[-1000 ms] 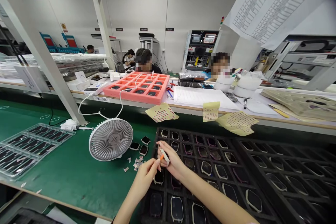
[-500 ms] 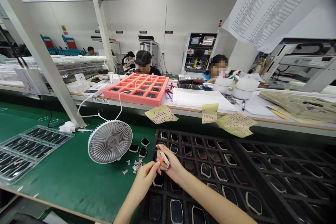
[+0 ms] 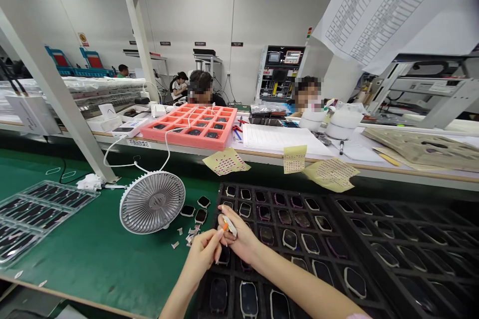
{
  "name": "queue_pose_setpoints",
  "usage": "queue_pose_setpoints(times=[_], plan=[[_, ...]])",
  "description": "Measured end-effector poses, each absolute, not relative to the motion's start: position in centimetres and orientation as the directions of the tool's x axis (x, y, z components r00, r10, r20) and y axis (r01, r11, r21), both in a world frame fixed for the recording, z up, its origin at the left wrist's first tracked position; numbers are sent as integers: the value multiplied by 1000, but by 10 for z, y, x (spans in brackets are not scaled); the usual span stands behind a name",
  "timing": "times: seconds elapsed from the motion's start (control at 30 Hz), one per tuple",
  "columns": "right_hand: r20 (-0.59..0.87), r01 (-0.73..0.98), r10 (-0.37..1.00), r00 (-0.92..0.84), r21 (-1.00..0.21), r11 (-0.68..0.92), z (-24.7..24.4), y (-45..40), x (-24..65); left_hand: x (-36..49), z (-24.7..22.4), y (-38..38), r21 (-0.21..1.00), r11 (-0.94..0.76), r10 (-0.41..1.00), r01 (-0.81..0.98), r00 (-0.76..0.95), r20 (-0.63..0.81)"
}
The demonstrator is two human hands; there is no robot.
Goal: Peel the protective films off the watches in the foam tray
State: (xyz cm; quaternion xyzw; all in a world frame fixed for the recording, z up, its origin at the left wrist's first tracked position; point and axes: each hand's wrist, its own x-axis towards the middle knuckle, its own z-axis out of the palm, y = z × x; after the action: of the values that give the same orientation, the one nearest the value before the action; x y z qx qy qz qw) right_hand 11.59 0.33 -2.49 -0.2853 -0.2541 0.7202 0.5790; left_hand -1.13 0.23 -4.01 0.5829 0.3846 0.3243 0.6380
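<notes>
My right hand is closed around a small pale watch case, tilted on its edge so that only its side shows. The fingers of my left hand pinch a small orange piece against the near side of that case. Whether it is a strip or a tool tip cannot be made out. Both hands hover over the left edge of a black foam tray, whose pockets hold several watch cases with dark screens. Left of my hands, a few watch cases and small pale tabs lie on the green mat.
A white fan stands left of the hands. Further left lies a clear plastic tray of dark parts. Another black tray is at the right. The shelf ahead bears a pink foam tray and papers; co-workers sit beyond.
The watch case has turned slightly in my right hand, with the orange piece still at its side. The whole view has shifted a little; the surrounding things stay in place.
</notes>
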Motion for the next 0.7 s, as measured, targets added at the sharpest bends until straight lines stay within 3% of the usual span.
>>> queue_pose_setpoints(times=[0.23, 0.43, 0.6, 0.7], plan=[[-139, -710, 976, -165, -671, -215, -28, 5, 110, -9, -49, 0, 990, 138, 886, -29, 450, -110], [-163, -676, 983, -84, -716, -177, -32, 6, 109, -9, -46, 3, 973, 229, 890, -33, 411, -196], [-45, -369, 992, 115, -930, 0, -30, 0, 108, -2, -44, 4, 977, 211, 915, -38, 359, -183], [22, -213, 992, 121, -976, 48, -33, 0, 107, 0, -46, 2, 990, 141, 931, -10, 343, -129]])
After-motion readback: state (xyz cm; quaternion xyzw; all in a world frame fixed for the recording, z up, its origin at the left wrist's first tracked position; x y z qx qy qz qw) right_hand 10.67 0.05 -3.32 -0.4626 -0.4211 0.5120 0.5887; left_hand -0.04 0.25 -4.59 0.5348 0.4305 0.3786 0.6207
